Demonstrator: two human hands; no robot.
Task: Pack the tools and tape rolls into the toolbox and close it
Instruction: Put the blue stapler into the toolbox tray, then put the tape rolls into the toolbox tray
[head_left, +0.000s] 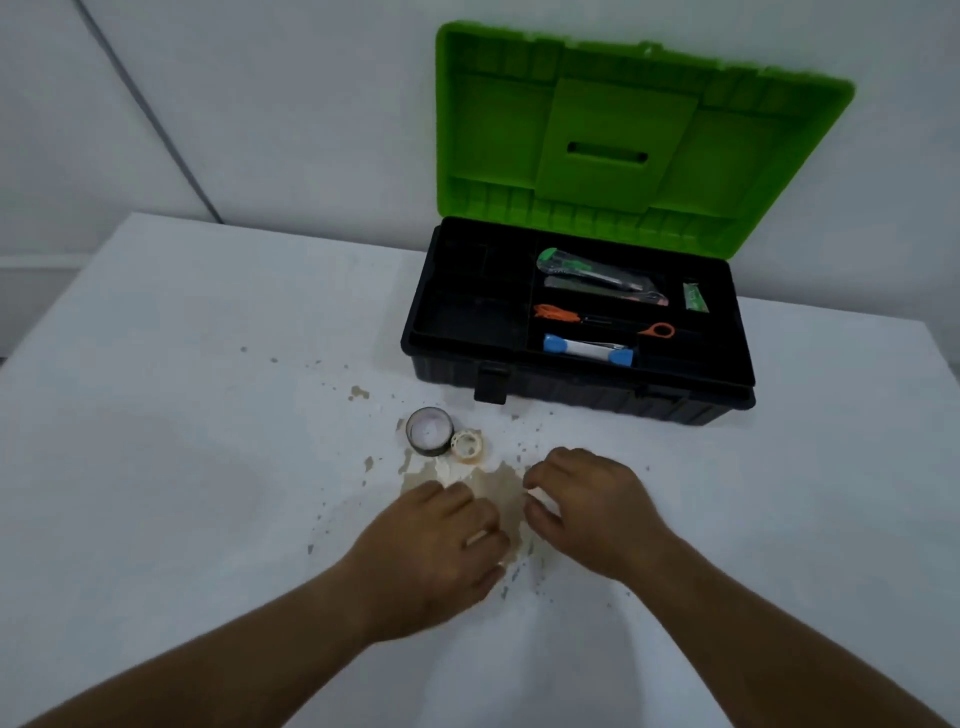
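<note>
A wide white bench (156, 415) with a matte top fills the lower part of the view. Its surface is marked near the middle by a worn beige patch (498, 488) where the coating is chipped, ringed by small scattered flecks. Behind it, a plain pale grey wall (260, 104) is crossed by a thin dark diagonal seam (150, 114). Soft, even light is cast throughout.

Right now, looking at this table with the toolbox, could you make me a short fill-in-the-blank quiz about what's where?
1. The toolbox lid is coloured ____.
2. The number of tape rolls lying on the table outside the box is ____.
3. The small pale tape roll sits beside the larger ____ one.
4. The orange-handled scissors lie ____ the toolbox.

Missing words: green; two; dark; inside
</note>
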